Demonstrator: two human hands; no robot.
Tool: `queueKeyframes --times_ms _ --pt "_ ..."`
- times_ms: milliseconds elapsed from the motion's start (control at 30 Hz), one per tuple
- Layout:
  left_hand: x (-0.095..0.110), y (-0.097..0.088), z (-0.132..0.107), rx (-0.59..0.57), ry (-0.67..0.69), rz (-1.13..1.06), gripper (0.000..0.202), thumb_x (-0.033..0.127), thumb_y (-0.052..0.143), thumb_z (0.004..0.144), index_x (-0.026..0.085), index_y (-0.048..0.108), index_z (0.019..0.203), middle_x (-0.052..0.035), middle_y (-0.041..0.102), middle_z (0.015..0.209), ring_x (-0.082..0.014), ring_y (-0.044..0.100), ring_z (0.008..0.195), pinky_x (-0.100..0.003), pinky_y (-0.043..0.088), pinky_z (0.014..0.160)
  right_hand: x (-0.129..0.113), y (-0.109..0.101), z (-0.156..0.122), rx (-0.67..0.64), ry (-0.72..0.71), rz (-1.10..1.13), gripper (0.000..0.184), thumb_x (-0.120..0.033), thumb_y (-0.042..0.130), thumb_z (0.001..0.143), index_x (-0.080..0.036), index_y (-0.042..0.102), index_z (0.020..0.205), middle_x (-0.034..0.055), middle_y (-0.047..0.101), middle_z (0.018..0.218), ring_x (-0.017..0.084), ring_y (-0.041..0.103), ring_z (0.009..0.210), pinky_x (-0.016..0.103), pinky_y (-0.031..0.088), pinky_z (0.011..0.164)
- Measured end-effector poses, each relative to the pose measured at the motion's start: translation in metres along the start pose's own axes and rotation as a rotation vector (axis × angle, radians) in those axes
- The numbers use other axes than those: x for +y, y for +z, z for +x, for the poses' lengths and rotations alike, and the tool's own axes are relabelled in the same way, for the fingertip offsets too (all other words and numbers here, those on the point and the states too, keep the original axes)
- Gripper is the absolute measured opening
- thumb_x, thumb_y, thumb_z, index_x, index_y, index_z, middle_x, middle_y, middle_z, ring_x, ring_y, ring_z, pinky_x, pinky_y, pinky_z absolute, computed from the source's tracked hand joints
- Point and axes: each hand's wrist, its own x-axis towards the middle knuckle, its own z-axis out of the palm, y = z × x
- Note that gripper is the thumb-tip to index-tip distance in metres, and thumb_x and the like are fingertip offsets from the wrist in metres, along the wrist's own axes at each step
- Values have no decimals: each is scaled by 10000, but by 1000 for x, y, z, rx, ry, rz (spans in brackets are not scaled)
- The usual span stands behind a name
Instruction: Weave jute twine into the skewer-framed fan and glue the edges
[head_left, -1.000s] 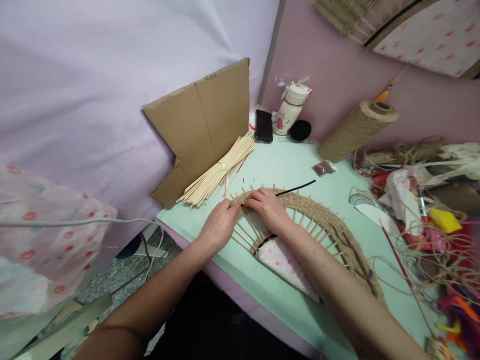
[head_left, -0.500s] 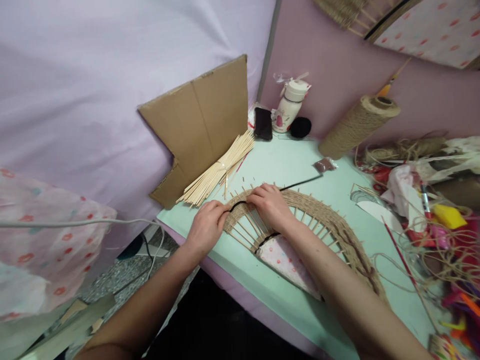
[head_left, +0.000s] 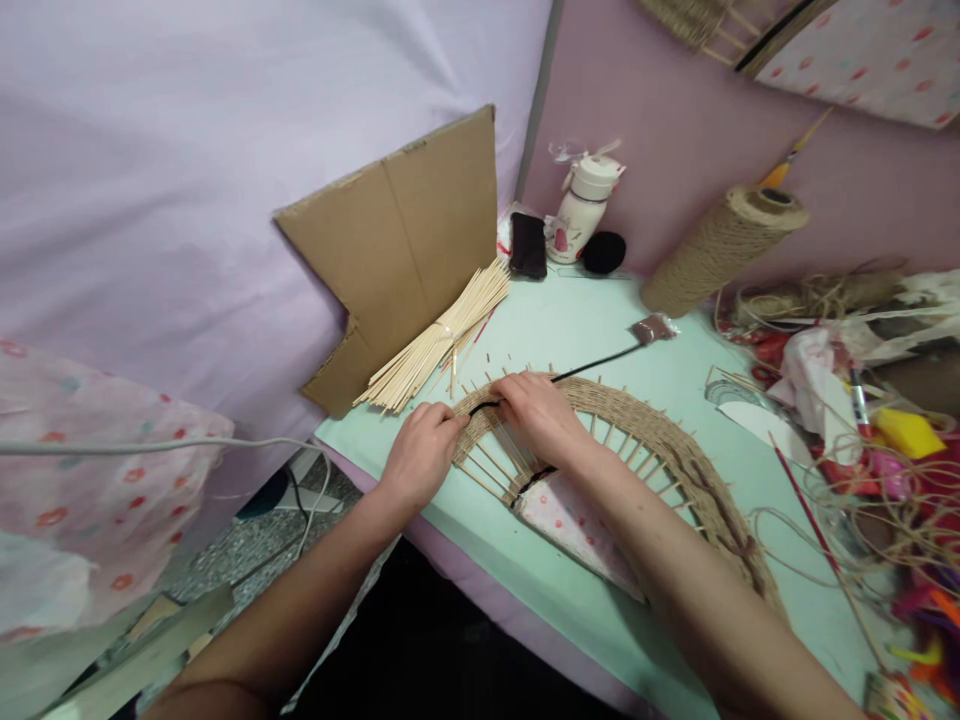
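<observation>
A half-round woven fan frame (head_left: pixel 660 445) of twine on wooden sticks lies on the mint-green table (head_left: pixel 570 330). My left hand (head_left: pixel 418 456) is curled at its left end, fingers pinching the woven rim. Over the rim's top lies my right hand (head_left: pixel 536 412), fingers closed on a thin black cord (head_left: pixel 592 366) that runs off to the right toward a small brown packet (head_left: pixel 651 328). A patterned paper panel (head_left: pixel 574 525) shows under the sticks.
A bundle of bamboo sticks (head_left: pixel 435 340) and a cardboard sheet (head_left: pixel 397 240) lie at the left. At the back stand a phone (head_left: pixel 528 244), a white bottle (head_left: pixel 576 212) and a twine cone (head_left: pixel 720 250). Tangled twine and craft scraps (head_left: pixel 862 420) crowd the right side.
My left hand slid left along the rim and back a little; the black cord's far end swung toward the brown packet. My right hand stayed on the rim.
</observation>
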Motion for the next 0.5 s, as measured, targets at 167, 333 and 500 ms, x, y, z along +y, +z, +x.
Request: queueKeyframes --times_ms 167,333,500 --pt "2 1 -1 14 2 3 262 178 471 962 181 714 1060 -73 617 923 -209 525 909 -343 481 849 -4 9 -2 -12 -168 52 245 -136 503 955 -165 663 1138 88 666 1028 209 526 966 327 413 846" --pt "1 7 -11 128 34 11 263 171 462 969 168 697 1086 -81 588 973 -209 499 950 -347 486 869 -10 11 -6 -44 -176 -5 258 -180 529 958 -158 664 1177 87 659 1000 215 515 932 330 424 781" --pt "-2 10 -19 186 96 -17 262 148 455 968 165 686 1090 -78 623 975 -199 530 926 -350 501 872 -12 9 -9 18 -169 -60 239 -203 547 953 -178 675 1153 107 641 1101 246 494 1073 365 419 888"
